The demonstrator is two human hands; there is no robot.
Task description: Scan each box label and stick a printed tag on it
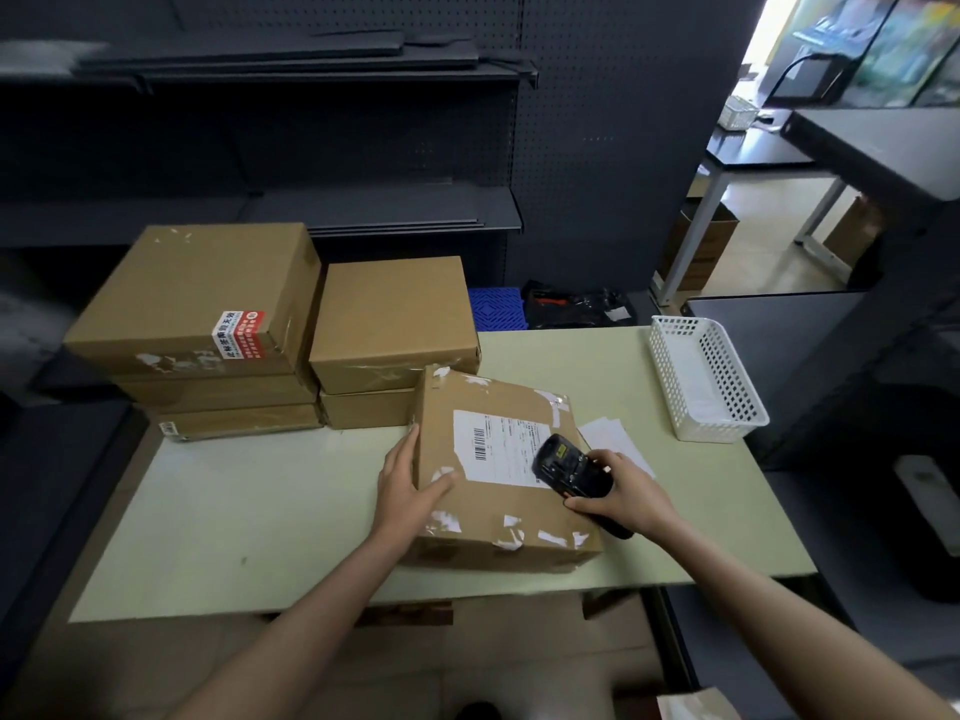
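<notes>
A taped cardboard box (498, 517) lies on the pale table (260, 511) in front of me. Its white shipping label (493, 449) with a barcode faces up. My left hand (410, 485) lies flat against the box's left side, thumb on top. My right hand (623, 493) grips a black handheld scanner (569, 470) over the label's right end. White paper tags (618, 439) lie on the table just right of the box, partly hidden by the scanner and hand.
Two stacks of cardboard boxes (208, 304) (389, 319) stand at the table's back left. A white mesh basket (701, 376) sits at the back right. Dark shelving (311, 148) runs behind. A grey counter (883, 148) stands to the right.
</notes>
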